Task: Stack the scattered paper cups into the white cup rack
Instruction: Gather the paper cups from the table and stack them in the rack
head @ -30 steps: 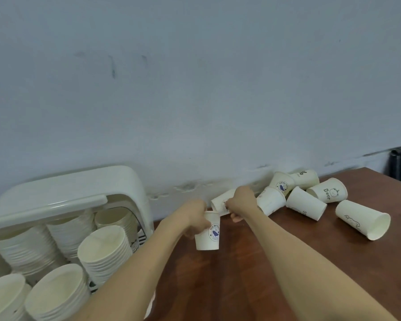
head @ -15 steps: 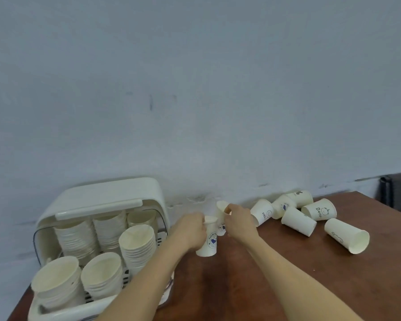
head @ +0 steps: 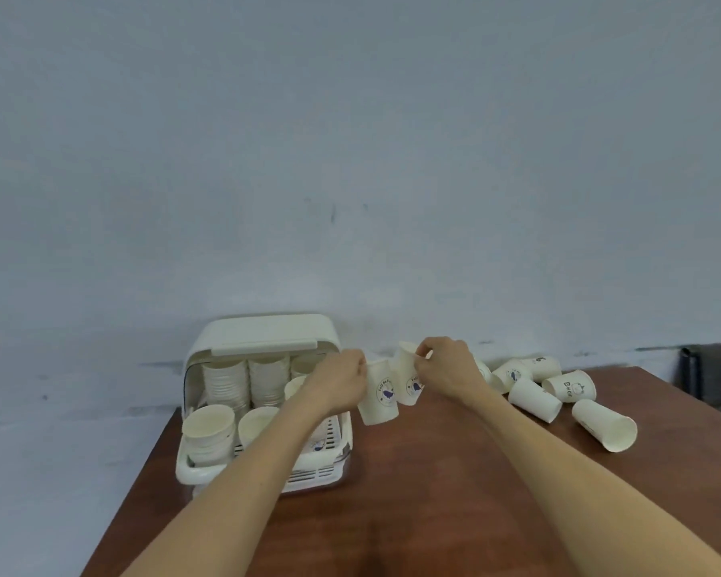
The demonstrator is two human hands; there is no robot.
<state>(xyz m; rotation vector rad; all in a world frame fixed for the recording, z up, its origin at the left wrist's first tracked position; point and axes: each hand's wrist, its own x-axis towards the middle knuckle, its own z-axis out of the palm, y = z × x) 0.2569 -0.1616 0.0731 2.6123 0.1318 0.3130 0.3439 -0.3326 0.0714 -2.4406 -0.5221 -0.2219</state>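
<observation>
My left hand grips a white paper cup with a blue logo, upright and just right of the white cup rack. My right hand pinches the rim of a second logo cup, held close beside and slightly above the first. The rack stands at the table's far left with its lid up and holds several stacks of cups. Several loose cups lie on their sides at the far right of the table, by the wall.
The brown wooden table ends at a left edge just beside the rack. A pale wall runs right behind the rack and cups. One cup lies nearest the right side. A dark object stands past the table's right end.
The view has pulled back and tilted, showing the whole rack. My right hand has lifted its cup from lying on the table to upright beside the left hand's cup.
</observation>
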